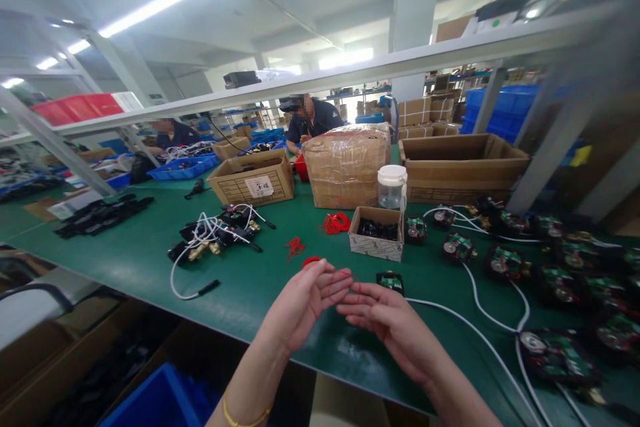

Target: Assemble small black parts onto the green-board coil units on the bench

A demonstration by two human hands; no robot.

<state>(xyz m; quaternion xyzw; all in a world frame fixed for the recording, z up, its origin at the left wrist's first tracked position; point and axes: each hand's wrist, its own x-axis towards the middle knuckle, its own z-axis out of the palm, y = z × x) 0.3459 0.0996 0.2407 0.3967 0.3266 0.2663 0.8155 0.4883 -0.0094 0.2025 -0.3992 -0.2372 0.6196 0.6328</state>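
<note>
My left hand (315, 300) and my right hand (387, 313) meet above the front of the green table (240, 310), palms turned up and fingertips nearly touching. A thin red ring (356, 285) passes across the fingers of both; most of it is hidden. Just beyond my left hand lies another red ring (311, 261). Further back are a bundle of red rings (334, 223) and a small red tangle (295, 248). Behind my right fingers sits a black housing with a green circuit board (390, 282), a white cable (450, 313) running off to the right.
A small carton of black parts (376, 247) stands mid-table, near a clear jar (393, 187) and a taped carton (345, 167). Several circuit-board housings (557, 283) crowd the right; cabled assemblies (215, 233) lie left. A shelf (320, 83) spans above; a co-worker (315, 119) sits opposite.
</note>
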